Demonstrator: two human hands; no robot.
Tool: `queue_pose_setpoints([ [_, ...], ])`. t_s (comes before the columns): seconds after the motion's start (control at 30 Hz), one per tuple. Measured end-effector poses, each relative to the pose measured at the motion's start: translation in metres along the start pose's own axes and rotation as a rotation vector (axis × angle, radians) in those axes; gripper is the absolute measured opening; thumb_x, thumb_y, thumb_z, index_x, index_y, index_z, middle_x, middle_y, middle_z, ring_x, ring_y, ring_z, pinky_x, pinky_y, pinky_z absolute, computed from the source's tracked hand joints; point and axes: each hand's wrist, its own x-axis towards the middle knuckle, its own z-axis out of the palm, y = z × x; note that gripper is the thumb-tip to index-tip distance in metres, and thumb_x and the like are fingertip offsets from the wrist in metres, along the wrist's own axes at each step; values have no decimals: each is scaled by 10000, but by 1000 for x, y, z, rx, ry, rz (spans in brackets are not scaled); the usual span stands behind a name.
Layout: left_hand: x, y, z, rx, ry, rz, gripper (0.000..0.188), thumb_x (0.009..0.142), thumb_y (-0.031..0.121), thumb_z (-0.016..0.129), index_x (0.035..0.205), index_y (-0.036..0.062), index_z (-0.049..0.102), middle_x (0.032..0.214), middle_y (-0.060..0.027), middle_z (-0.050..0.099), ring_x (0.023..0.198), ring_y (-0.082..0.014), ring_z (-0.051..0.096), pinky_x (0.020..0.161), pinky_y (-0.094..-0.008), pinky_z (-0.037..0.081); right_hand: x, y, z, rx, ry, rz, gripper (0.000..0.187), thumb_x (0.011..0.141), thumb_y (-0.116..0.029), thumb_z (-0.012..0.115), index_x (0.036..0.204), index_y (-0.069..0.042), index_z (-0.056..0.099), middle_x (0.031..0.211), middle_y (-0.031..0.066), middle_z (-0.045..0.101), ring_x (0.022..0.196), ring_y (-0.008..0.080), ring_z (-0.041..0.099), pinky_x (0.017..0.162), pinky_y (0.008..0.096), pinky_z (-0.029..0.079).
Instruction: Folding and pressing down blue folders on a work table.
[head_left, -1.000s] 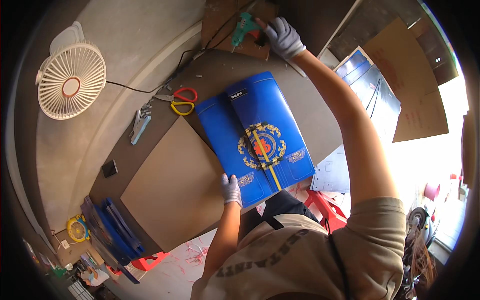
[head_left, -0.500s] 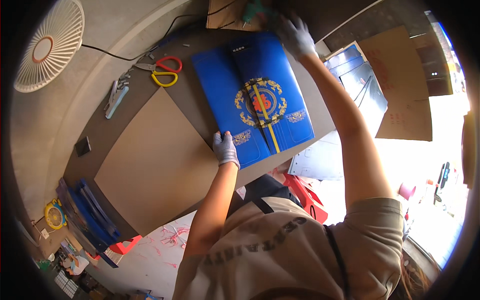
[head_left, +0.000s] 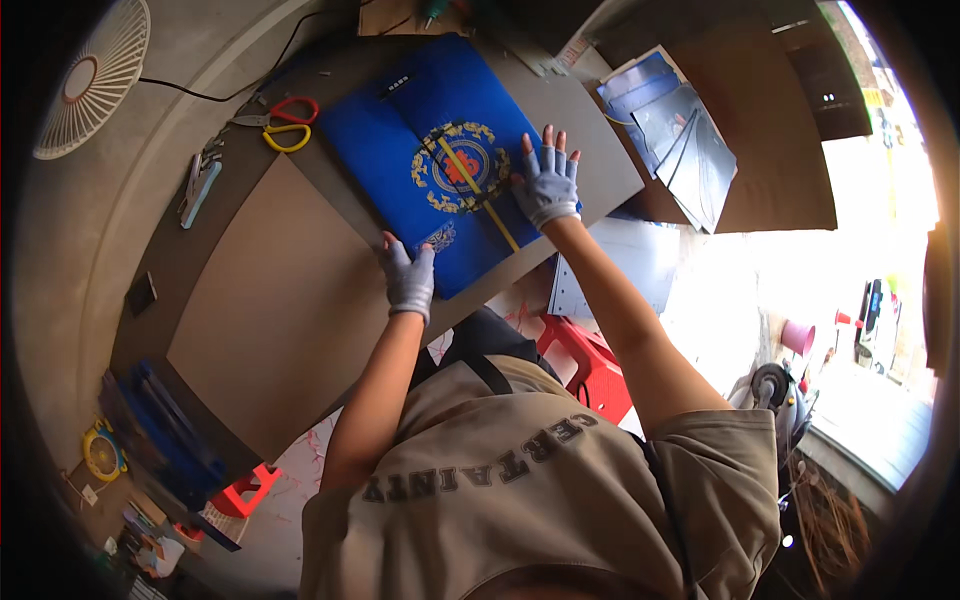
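A glossy blue cardboard piece (head_left: 365,150), with a gold ring round a red emblem and a yellow strip down its middle, lies on the table. My right hand (head_left: 549,182), in a grey fingerless glove, rests flat on its right edge, fingers spread. At its near left corner is my left hand (head_left: 408,277), gloved the same way. Its thumb lies on the blue surface and its fingertips are at the side edge, thumb and fingers apart. Left of this hand lies a large plain brown board (head_left: 280,300).
Scissors (head_left: 285,124) with red and yellow handles lie at the far left, near a light-blue-handled tool (head_left: 201,195). A green tool (head_left: 434,12) lies at the far edge. Shiny sheets (head_left: 685,140) rest on cardboard at right. Blue pieces (head_left: 165,420) stand at the near left. A red stool (head_left: 590,370) is below.
My right hand has come back from the far end, beside the green tool, and now lies on the blue piece's right edge. My left hand stays at the near left corner, its thumb spread wider.
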Motion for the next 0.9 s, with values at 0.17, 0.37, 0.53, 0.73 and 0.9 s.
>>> queue_pose_setpoints([
  [0.17, -26, -31, -82, -638, -320, -90, 315, 924, 124, 515, 1229, 52, 540, 1128, -76, 612, 912, -121, 603, 723, -227, 489, -110, -85, -23, 378, -102, -364, 765, 693, -334, 668, 1381, -183, 371, 1482, 148, 241, 1362, 377, 230, 1067, 582, 203],
  [0.37, -40, -144, -181, -560, 10, -109, 150, 876, 110, 599, 990, 15, 621, 878, -40, 647, 760, -104, 613, 668, -210, 481, -113, -151, 15, 107, 6, -289, 685, 782, -367, 603, 1396, -196, 351, 1489, 134, 232, 1379, 343, 201, 1087, 565, 155],
  [0.53, -62, -238, -271, -497, 131, -75, 157, 887, 101, 574, 1009, 9, 609, 906, -57, 641, 806, -119, 609, 714, -230, 488, -111, -141, 22, -1, -4, -222, 618, 827, -344, 570, 1387, -179, 368, 1472, 131, 266, 1372, 334, 219, 1091, 550, 156],
  [0.73, -87, -315, -336, 298, 522, 105, 239, 842, 113, 579, 1058, 11, 592, 1035, -172, 595, 951, -307, 571, 844, -385, 464, -118, -223, -2, 235, -132, -83, 671, 741, -307, 629, 1317, -36, 418, 1234, 142, 459, 1154, 324, 427, 941, 483, 366],
  [0.9, -87, -376, -358, 772, 516, -438, 679, 792, 465, 562, 1316, 55, 428, 1150, -246, 505, 1059, -391, 499, 899, -441, 416, -105, -279, 12, 15, 47, 245, 552, 745, -329, 630, 1176, -12, 498, 1095, 129, 505, 1009, 299, 474, 766, 414, 417],
])
